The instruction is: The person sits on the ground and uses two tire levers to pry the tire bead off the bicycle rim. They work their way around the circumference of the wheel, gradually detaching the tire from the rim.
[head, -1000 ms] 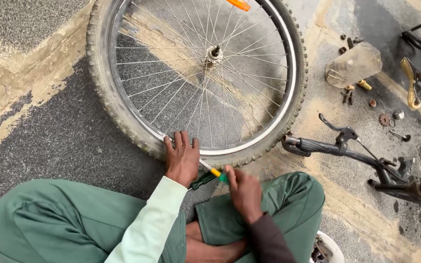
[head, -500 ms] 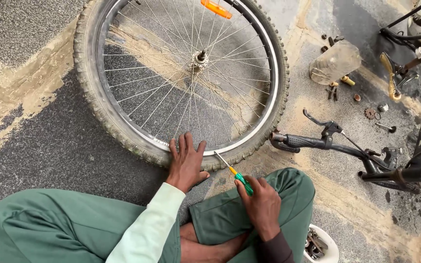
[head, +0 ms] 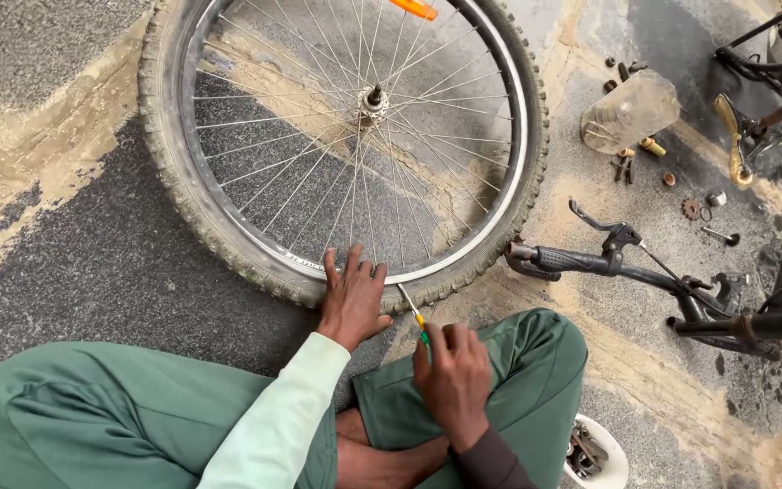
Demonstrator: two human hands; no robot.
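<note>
Two hands work at the near edge of a bicycle wheel lying flat on the gritty ground. Left hand presses down open, fingers spread over the tyre and silver rim. Right hand is closed around a screwdriver with a green and yellow handle, its metal tip set against the rim just beside the left hand. Well apart, at upper right, a clear plastic jar lies on its side among small bolts. A black handlebar rests to the right; a white bowl of parts sits by the knee.
</note>
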